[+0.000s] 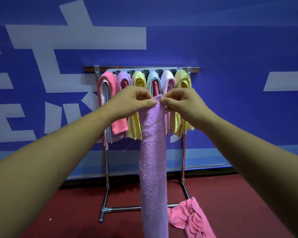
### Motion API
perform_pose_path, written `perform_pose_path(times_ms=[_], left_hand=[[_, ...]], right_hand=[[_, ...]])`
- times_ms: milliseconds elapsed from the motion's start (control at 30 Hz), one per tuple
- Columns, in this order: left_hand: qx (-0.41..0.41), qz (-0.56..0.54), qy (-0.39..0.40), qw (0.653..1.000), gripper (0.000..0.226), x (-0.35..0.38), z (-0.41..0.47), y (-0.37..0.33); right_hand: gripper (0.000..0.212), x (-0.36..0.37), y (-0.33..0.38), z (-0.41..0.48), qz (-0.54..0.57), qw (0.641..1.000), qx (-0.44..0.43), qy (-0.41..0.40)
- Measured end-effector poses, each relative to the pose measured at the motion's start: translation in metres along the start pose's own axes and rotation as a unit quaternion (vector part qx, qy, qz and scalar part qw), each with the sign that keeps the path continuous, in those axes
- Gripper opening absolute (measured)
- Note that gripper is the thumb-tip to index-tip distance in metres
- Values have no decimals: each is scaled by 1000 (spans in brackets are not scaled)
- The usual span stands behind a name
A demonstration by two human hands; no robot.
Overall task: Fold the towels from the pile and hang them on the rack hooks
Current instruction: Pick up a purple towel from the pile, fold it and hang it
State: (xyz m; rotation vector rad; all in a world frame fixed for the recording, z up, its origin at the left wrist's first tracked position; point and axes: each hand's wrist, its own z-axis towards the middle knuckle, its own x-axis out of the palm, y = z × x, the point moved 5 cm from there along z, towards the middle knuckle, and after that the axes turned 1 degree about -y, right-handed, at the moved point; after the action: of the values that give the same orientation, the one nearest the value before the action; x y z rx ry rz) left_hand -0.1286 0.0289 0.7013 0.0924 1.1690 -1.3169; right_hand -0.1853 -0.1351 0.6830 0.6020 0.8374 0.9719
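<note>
Hands are up in front of the rack, close together. The left hand (136, 100) pinches the top left corner of a long soft purple towel (153, 160) between its thumb and bent fingers. The right hand (181, 102) pinches the top right corner the same way. The two thumbs are near each other, with a small bit of the towel's top edge between them.

The purple towel is folded into a thin strip. It hangs straight down from the hands, held in the air in front of the rack, and its low end goes out of view at the bottom.

Behind it stands a shiny metal towel rack (105, 169) with a grey row of hooks (144, 72) under its top bar. Six folded towels hang there side by side, touching. From left to right they are a bright pink towel (107, 83), a small purple towel (123, 79), a yellow towel (138, 79), a light blue towel (152, 79), a pale pink towel (168, 78) and a second yellow towel (182, 78). The hands and the long towel cover parts of the middle ones.

On the dark red floor (67, 212) lies a crumpled pink cloth towel (191, 219), by the rack's right foot and just beside the hanging purple strip. A blue wall with big pale shapes (230, 48) is behind the rack.
</note>
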Motion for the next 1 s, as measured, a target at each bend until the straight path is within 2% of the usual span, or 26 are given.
perform_pose_path(times_ms=[100,233,300,400,433,467,533,567,600,700,833,900,1000], left_hand=[[-9,70,52,996,50,3,-3,11],[-26,108,59,992,32,-2,-7,18],[-29,105,58,992,34,-3,-7,21],[-28,113,-10,993,30,-6,-5,18],[-33,61,-28,997,26,-6,-4,18],[-54,-45,-32,997,20,-6,-4,19],[-105,-268,-20,958,12,-5,-4,20],[-106,-297,-10,949,12,-5,-3,21],[-103,-258,-7,961,14,-5,-2,23],[-71,-84,-43,993,17,-5,0,28],[-58,-38,-72,995,22,-5,0,30],[-64,-28,-72,995,14,-4,0,29],[-75,-66,-76,992,10,-4,1,30]], right_hand=[[14,-3,-2,-3,-32,999,-1,-20],[16,-3,-7,-6,-77,997,3,-28],[16,-1,-11,-8,-86,996,11,-27],[15,1,-18,-8,-84,995,23,-40],[16,-1,-19,-7,-72,996,30,-52],[16,-3,-19,-4,-34,997,40,-60],[21,-4,-16,1,116,990,56,-55],[23,-4,-15,5,169,983,62,-47],[25,-4,-15,7,175,982,63,-41],[21,-2,-24,8,10,997,52,-50],[16,-1,-30,7,3,997,52,-64],[13,1,-29,9,9,997,46,-62],[12,2,-26,12,38,997,45,-50]])
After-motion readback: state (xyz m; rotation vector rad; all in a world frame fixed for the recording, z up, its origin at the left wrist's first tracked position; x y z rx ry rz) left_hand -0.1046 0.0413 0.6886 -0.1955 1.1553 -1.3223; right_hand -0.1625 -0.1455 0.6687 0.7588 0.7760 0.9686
